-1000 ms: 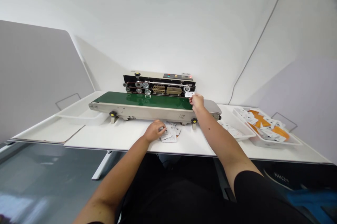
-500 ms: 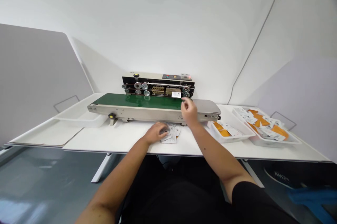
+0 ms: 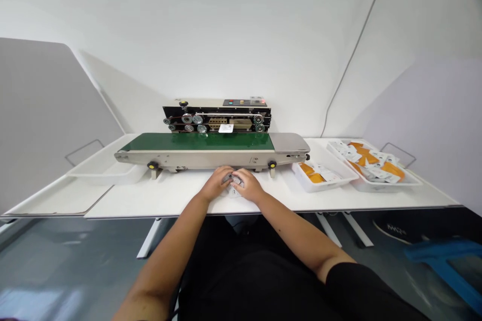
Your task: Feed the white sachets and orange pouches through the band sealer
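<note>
Now the right hand (image 3: pixel 249 186) has come back from the belt (image 3: pixel 196 141) to the left hand (image 3: pixel 217 183), fingers (image 3: pixel 243 174) curled over the sachets (image 3: pixel 235 193) on the worktop (image 3: pixel 139 199) — grip unclear. The single white sachet (image 3: pixel 226 128) has shifted leftward along the machine (image 3: pixel 216 110).

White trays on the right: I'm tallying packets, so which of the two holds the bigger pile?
The far-right tray: its packets heap across it, while the tray nearer the conveyor holds a smaller group.
</note>
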### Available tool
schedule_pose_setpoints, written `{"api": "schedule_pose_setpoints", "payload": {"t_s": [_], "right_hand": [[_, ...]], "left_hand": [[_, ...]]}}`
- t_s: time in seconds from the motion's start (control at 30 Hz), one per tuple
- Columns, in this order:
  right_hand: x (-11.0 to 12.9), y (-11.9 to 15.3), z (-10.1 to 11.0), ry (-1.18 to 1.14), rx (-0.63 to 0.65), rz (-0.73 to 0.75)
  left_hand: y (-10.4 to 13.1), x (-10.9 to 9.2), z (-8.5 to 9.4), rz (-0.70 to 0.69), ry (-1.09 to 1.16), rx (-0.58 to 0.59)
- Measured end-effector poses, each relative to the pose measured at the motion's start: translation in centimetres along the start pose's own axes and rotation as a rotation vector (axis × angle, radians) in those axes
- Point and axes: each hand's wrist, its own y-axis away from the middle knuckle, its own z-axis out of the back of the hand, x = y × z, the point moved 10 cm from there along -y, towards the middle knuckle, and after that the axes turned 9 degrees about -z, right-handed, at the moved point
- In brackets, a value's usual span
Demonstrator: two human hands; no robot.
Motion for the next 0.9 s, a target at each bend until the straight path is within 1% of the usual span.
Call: {"api": "schedule_pose_setpoints", "payload": {"t_s": [0.07, 0.13, 0.2, 0.27, 0.33, 0.4, 0.47, 0.57, 0.7, 0.8, 0.9], "right_hand": [[0.0, 0.2, 0.4, 0.001, -0.045, -0.001], [-0.2, 0.2, 0.7, 0.012, -0.078, -0.024], [-0.8, 0.1, 0.4, 0.029, -0.069, -0.073], [-1.9, -0.2, -0.2, 0.053, -0.020, -0.156], [-2.9, -0.4, -0.6, 0.074, 0.013, -0.240], [-3.4, -0.6, -0.4, 0.074, 0.002, -0.273], [-3.3, -0.6, 0.0, 0.040, -0.036, -0.255], [-3.1, -0.5, 1.1, -0.066, -0.106, -0.225], [-3.6, -0.1, 2.3, -0.167, -0.192, -0.246], [-3.8, -0.1, 2.4, -0.194, -0.194, -0.268], [-3.4, -0.1, 2.4, -0.196, -0.189, -0.251]], "left_hand": [[0.0, 0.0, 0.8, 0.003, 0.000, -0.073], [0.1, 0.1, 1.3, 0.014, 0.000, -0.117], [0.1, 0.1, 1.7, 0.026, -0.009, -0.145], [0.1, -0.1, 1.9, 0.022, -0.016, -0.156], [0.0, -0.2, 1.9, 0.013, -0.016, -0.147], [-0.1, -0.2, 1.9, 0.012, -0.019, -0.143], [-0.1, 0.0, 2.2, 0.030, -0.036, -0.161], [0.2, 0.7, 2.5, 0.093, -0.060, -0.180], [0.4, 1.1, 2.1, 0.145, -0.038, -0.129], [0.5, 1.1, 1.9, 0.166, -0.009, -0.099], [0.5, 1.0, 1.8, 0.186, 0.012, -0.082]]}}
